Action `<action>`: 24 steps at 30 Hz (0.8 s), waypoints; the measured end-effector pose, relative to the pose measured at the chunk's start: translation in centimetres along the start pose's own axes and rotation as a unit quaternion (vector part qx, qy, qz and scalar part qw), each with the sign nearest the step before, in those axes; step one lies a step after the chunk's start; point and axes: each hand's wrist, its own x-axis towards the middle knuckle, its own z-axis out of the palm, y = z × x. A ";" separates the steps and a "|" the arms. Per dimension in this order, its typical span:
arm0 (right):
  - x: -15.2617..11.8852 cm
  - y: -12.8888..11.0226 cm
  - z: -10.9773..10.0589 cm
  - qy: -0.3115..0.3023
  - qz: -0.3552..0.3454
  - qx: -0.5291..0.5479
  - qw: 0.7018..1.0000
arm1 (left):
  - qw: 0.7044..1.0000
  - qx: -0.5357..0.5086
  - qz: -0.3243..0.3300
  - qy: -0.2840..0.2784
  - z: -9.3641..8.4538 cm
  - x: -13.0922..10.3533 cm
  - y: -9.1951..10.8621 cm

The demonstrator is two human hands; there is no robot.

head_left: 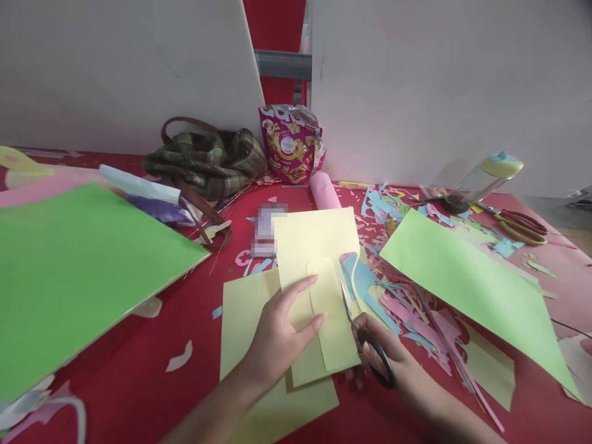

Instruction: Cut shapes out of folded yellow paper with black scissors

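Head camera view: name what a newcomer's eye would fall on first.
Probably the large, bright green paper sheet at left on the red table. Then the magenta snack bag standing at the back centre, and the black-handled scissors in the right hand, by pale yellow paper.

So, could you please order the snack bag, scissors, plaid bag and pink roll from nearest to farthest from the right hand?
1. Scissors, gripped in the right hand.
2. Pink roll, ahead and slightly left.
3. Snack bag, just behind the roll.
4. Plaid bag, farther left.
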 end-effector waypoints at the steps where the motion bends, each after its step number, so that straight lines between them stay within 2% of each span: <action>1: 0.0 0.0 0.0 0.001 0.001 -0.003 1.000 | 1.000 0.000 0.001 -0.001 0.0 0.0 0.0; 15: -0.1 -0.9 0.4 0.023 0.021 -0.033 0.999 | 1.000 -0.003 0.003 -0.011 0.0 -0.1 0.1; 24: 0.1 -0.6 0.4 0.016 0.015 -0.018 1.000 | 1.000 -0.004 -0.002 -0.008 0.0 0.0 0.2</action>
